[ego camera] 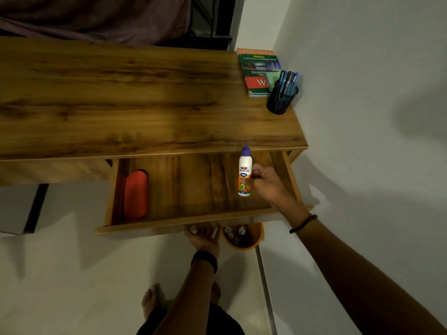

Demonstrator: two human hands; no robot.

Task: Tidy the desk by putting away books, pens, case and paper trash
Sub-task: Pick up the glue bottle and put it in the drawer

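Observation:
My right hand [264,181] grips a white glue bottle [245,170] with a purple cap, held upright inside the open wooden drawer [193,220] toward its right side. A red case [136,194] lies along the drawer's left wall. My left hand [204,239] is under the drawer's front edge, fingers curled against it. On the desk's [121,97] far right corner lies a stack of books [258,73], green cover on top. Beside it stands a black mesh pen holder [281,97] filled with several blue pens.
An orange bin [243,236] with crumpled paper sits on the floor beneath the drawer's right front. A white wall runs close along the desk's right side. A dark curtain hangs behind the desk. My bare feet show on the pale floor below.

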